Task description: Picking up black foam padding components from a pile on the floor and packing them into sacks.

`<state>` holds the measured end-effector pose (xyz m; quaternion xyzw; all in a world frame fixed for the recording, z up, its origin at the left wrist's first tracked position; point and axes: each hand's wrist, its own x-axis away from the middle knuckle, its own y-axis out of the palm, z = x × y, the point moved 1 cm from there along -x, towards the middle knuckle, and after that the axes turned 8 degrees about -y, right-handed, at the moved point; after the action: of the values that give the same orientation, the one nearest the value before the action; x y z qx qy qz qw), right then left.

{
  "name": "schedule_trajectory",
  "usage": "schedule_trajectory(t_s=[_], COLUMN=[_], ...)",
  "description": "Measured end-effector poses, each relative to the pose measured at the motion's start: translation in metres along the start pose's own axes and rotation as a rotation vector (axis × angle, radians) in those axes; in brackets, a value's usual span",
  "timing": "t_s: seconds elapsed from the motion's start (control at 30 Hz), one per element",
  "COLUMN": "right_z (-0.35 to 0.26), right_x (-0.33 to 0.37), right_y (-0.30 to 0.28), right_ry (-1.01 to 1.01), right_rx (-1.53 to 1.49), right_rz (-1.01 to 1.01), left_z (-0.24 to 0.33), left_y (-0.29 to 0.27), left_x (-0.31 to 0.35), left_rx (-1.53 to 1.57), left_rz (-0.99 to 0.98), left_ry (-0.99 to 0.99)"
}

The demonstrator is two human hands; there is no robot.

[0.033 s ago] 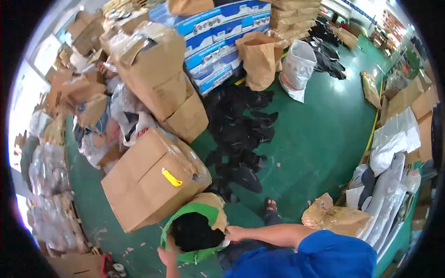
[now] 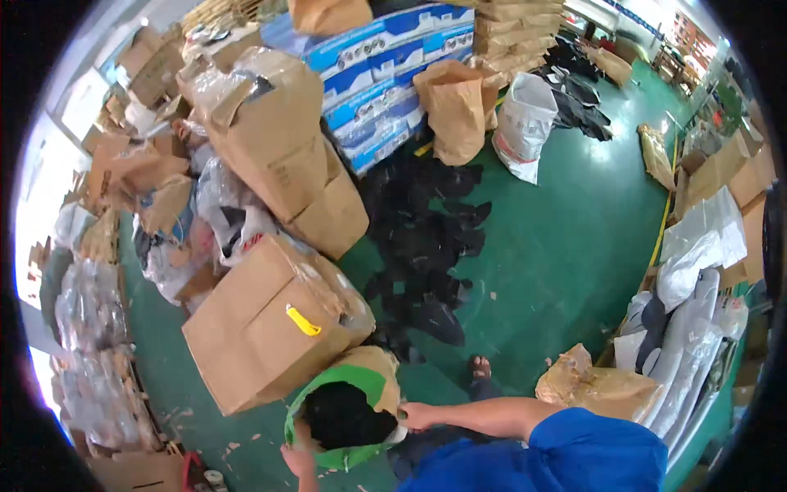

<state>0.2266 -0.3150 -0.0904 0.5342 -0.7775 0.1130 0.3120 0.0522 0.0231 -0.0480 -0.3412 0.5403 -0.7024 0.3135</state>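
The bag point(image 2: 348, 457) sits near, just beside the box point(image 2: 261, 320), mouth open on black pieces point(image 2: 346, 415). The right hand point(image 2: 418, 416) clenches its right rim; the left hand point(image 2: 298, 459) meets its near-left rim, finger closure unclear. Pulling both sides evenly should keep the mouth wide.

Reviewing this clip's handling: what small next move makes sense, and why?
Probably a gentle upward tug on the green-and-brown bag, settling its load: the left hand and right hand are at opposite sides of its open mouth, and black material lies inside.
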Motion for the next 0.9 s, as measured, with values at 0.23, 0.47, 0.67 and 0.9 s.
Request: schedule_trajectory(t_s=[0.23,0.47,0.67,0.9], right_z=[0.059,0.268,0.398,0.197], right_x=[0.088,0.235,0.324,0.272], right_y=[-0.144,-0.293,-0.319,-0.254], right_ry=[0.044,0.124,0.384,0.244], right_rx=[-0.314,1.137,0.59,-0.08], right_rz=[0.303,0.443,0.396,0.717], left_z=[0.004,-0.008,0.044,0.038], left_y=[0.033,0.092,0.142,0.147], left_x=[0.074,0.122,0.149,0.183], left_rx=[0.026,0.587,0.983,0.482], left_rz=[-0.034,-0.431,-0.508,-0.233], left_ry=[-0.438,-1.074,-1.013,-1.455])
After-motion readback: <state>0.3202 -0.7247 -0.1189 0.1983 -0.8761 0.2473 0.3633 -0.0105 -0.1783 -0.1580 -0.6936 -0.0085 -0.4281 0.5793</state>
